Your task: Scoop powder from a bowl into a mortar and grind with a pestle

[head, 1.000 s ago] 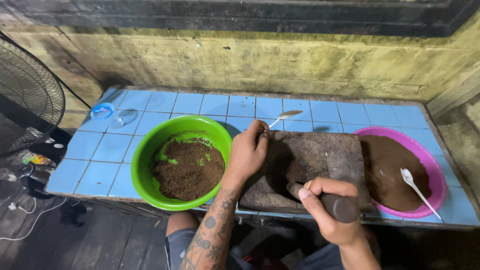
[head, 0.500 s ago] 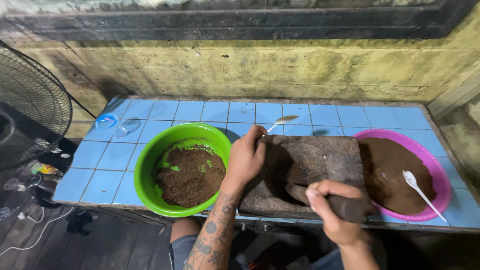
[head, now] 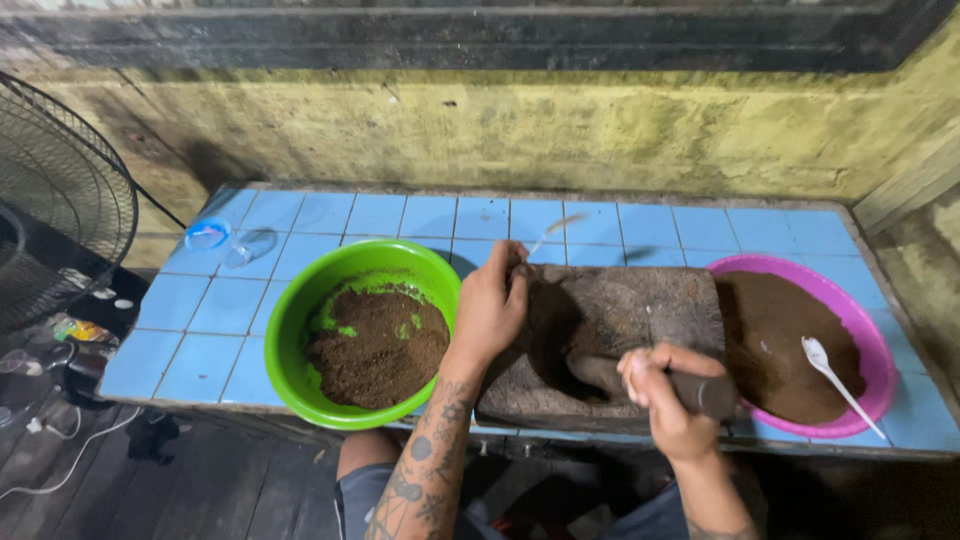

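Blue tiled counter (head: 400, 215) carries green bowl (head: 300, 330) left, stone slab (head: 640, 300) centre, pink bowl (head: 880, 360) right, clear lids (head: 208, 235) far left.

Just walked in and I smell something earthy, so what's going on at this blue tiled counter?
A person is working brown paste on a flat grinding stone. The right hand grips a stone roller lying on the slab, while the left hand holds a spoon at the slab's edge. A green bowl of brown mix sits to the left, and a pink bowl with a white spoon to the right.
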